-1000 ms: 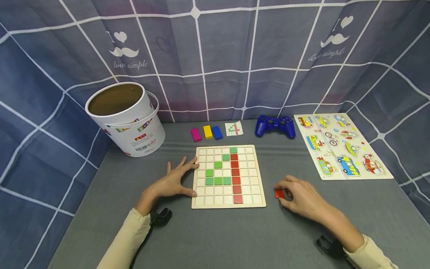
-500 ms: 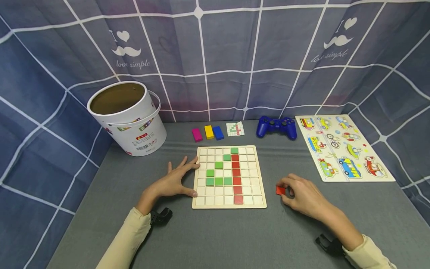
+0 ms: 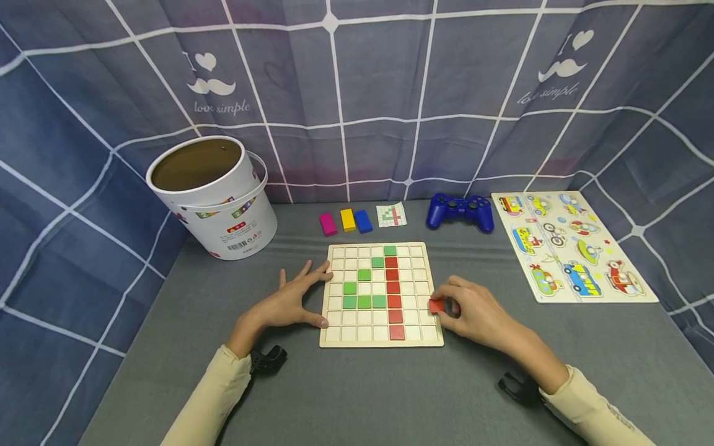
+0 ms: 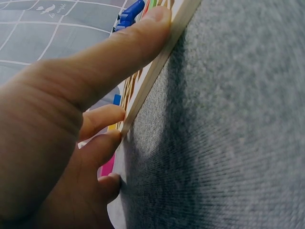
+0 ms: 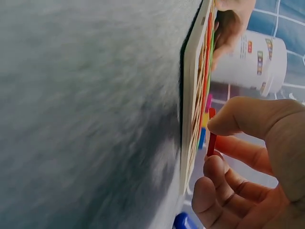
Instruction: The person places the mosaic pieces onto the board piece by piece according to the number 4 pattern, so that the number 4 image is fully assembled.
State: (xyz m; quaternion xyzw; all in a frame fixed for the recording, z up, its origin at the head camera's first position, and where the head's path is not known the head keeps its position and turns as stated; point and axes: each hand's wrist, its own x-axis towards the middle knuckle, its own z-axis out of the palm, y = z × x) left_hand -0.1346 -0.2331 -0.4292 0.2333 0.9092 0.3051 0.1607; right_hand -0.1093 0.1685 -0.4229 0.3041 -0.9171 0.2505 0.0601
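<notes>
A square wooden grid board lies flat on the table, with red tiles in one column and green tiles stepping to its left. My left hand rests at the board's left edge, fingers spread and straight, thumb and fingertips touching the rim. Between thumb and fingers my right hand pinches a loose red tile at the board's right edge. In the right wrist view that tile is seen edge-on, apart from the board's surface.
Behind the board lie pink, yellow and blue blocks, a small pattern card and a blue game controller. A white bucket stands back left; a picture puzzle board lies at right.
My right hand has moved left with the red tile, from the bare table beside the board to over its right edge. The left hand has stayed in place.
</notes>
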